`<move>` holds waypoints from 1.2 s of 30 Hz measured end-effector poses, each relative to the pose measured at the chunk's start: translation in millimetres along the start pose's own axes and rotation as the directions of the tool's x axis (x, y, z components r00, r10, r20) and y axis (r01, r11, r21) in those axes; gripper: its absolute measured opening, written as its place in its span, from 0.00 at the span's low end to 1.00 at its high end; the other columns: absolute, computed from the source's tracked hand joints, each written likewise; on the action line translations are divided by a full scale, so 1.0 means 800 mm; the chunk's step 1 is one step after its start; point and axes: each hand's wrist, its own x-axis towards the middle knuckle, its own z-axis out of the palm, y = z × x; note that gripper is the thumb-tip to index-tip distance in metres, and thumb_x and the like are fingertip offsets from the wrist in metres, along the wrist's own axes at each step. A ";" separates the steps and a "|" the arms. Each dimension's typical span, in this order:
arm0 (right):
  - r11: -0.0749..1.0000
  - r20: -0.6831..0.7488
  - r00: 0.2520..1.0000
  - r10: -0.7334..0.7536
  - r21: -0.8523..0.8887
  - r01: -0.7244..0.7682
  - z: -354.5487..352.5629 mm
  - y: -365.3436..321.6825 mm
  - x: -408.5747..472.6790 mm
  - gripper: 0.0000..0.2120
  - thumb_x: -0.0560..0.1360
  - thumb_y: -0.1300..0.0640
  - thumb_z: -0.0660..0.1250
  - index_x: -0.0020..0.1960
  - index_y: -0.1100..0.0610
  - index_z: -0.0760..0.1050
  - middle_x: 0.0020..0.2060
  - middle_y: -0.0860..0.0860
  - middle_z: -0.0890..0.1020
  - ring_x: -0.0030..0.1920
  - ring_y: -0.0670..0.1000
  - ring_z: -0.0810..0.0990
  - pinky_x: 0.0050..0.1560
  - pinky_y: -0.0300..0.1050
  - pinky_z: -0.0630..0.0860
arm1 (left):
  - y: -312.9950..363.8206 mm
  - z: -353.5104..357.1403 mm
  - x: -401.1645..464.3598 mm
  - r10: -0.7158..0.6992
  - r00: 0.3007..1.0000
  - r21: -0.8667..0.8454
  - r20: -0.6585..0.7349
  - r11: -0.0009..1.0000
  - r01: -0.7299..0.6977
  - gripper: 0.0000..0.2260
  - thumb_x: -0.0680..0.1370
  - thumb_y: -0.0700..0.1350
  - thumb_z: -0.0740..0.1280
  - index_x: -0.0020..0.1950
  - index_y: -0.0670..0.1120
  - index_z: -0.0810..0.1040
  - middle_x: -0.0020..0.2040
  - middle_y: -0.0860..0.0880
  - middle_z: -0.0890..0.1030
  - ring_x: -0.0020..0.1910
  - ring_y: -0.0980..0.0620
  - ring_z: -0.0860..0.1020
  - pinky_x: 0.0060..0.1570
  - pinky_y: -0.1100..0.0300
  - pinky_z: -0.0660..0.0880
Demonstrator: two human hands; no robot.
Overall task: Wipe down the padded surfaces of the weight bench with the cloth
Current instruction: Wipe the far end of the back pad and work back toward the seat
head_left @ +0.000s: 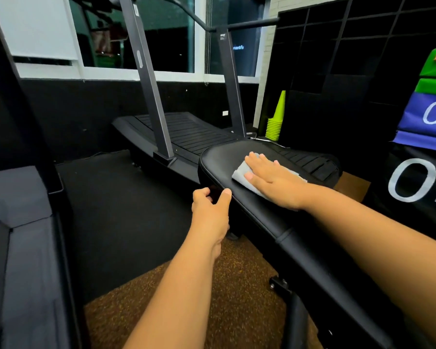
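The black padded weight bench [219,159] runs from the lower right up toward the centre of the view. A grey cloth [239,173] lies on its far pad. My right hand [272,180] presses flat on the cloth with straight fingers. My left hand [210,210] sits at the bench's left edge, thumb touching the top rim of the pad, fingers curled toward the side; what they hold on to is hidden in shadow.
A black curved treadmill [186,132] stands just beyond the bench. Yellow-green cones [276,122] are stacked by the black wall. Coloured numbered pads [431,117] stand at the right. A grey padded machine [18,222] fills the left. Brown speckled flooring [237,278] lies below.
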 end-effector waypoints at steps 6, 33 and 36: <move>0.986 0.051 0.985 -0.164 -0.006 0.164 0.005 -0.006 -0.068 0.35 0.77 0.37 0.44 0.79 0.49 0.40 0.78 0.45 0.40 0.76 0.41 0.36 0.73 0.37 0.34 | 0.000 -0.001 -0.003 0.002 1.000 0.024 0.013 1.000 -0.003 0.25 0.78 0.57 0.65 0.72 0.54 0.61 0.69 0.51 0.66 0.62 0.48 0.73 0.62 0.45 0.74; 0.985 0.013 0.986 -0.169 0.019 0.169 0.002 -0.007 -0.021 0.33 0.77 0.37 0.41 0.79 0.47 0.45 0.78 0.41 0.43 0.76 0.40 0.38 0.77 0.48 0.38 | -0.020 0.000 0.001 0.056 0.998 -0.095 0.018 0.994 -0.054 0.20 0.78 0.57 0.65 0.67 0.61 0.63 0.66 0.57 0.67 0.60 0.53 0.74 0.58 0.49 0.77; 0.988 0.005 0.988 -0.152 0.026 0.151 0.005 -0.007 -0.025 0.32 0.78 0.36 0.41 0.79 0.46 0.45 0.77 0.40 0.43 0.76 0.40 0.38 0.77 0.48 0.38 | -0.018 -0.003 0.003 0.056 0.998 -0.091 0.023 0.994 -0.053 0.21 0.78 0.57 0.66 0.69 0.59 0.64 0.65 0.57 0.68 0.58 0.54 0.75 0.55 0.50 0.78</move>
